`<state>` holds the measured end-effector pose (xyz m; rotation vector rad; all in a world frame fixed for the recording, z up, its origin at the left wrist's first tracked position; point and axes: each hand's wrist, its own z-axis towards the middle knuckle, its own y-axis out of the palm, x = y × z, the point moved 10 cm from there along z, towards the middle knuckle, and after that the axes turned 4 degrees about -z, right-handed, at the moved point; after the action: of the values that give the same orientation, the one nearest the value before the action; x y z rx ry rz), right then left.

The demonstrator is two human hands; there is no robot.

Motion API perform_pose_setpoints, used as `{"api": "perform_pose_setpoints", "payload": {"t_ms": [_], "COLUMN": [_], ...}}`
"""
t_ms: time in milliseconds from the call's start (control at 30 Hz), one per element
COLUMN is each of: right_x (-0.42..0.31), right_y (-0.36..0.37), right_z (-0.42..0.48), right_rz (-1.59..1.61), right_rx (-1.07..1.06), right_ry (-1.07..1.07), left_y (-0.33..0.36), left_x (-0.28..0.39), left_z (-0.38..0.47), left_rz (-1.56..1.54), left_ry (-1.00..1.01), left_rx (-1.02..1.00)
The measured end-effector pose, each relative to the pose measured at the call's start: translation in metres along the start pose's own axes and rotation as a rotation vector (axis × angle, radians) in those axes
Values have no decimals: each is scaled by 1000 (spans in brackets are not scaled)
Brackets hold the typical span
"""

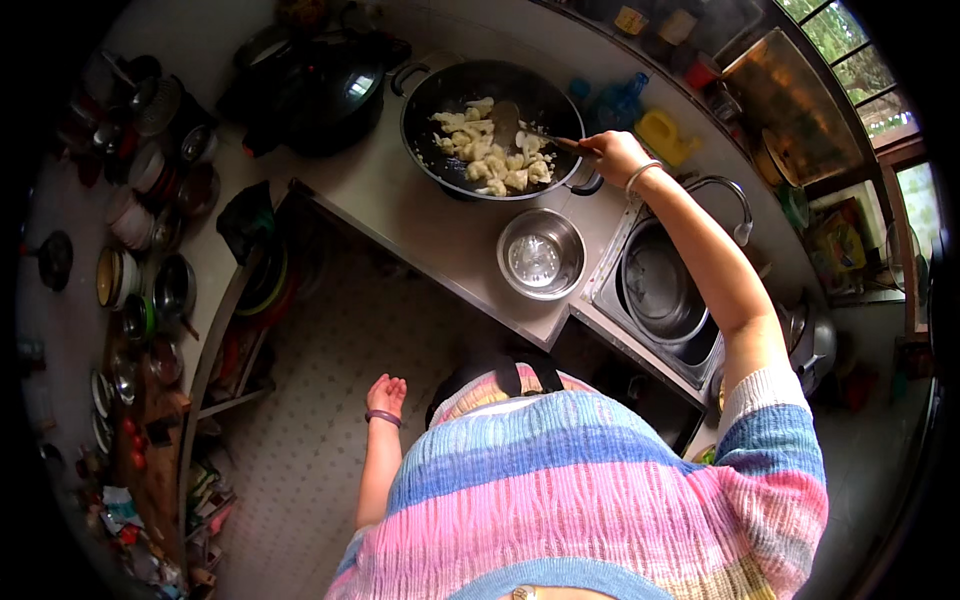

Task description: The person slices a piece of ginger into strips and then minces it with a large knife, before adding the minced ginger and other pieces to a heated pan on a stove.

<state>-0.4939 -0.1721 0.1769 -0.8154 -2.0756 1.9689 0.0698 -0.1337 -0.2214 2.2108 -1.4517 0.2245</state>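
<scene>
My right hand grips the wooden handle of a metal spatula. The spatula's head rests among pale cauliflower pieces in a large dark wok with two loop handles. Below my right forearm, a dark round basin sits in the steel sink. A shiny steel bowl stands on the counter between the wok and the sink; what lies in it is hard to make out. My left hand hangs at my side over the floor, empty, with its fingers loosely extended.
A black lidded cooker stands left of the wok. Behind my right hand are a yellow jug and a blue plastic bottle. A faucet arches beside the sink. Pans and bowls crowd the left counter. The counter's front edge juts toward me.
</scene>
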Motion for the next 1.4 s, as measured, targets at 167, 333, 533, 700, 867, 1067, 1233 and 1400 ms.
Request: {"api": "perform_pose_setpoints", "payload": {"t_ms": [167, 333, 533, 700, 867, 1067, 1233, 1400], "right_x": [16, 38, 30, 47, 34, 19, 21, -12], "right_y": [-42, -28, -5, -39, 0, -5, 34, 104], "right_z": [-19, -4, -11, -23, -23, -33, -58, -86], "right_rz": [-33, -59, 133, 83, 204, 229, 814, 654], "right_rx": [51, 81, 1, 188, 103, 177, 223, 148], "right_ry": [13, -26, -54, -95, -94, 109, 371, 632], "left_y": [-11, -19, -12, -12, 6, 65, 116, 146], "left_x": [15, 20, 14, 34, 68, 144, 214, 270], "left_z": [-3, -6, -29, -39, -21, 25, 63, 84], "left_rz": [20, 34, 8, 36, 76, 122, 163, 207], "left_ry": [18, 39, 59, 114, 116, 103, 39, 20], "left_rx": [34, 82, 114, 125, 103, -82, -286, -354]}}
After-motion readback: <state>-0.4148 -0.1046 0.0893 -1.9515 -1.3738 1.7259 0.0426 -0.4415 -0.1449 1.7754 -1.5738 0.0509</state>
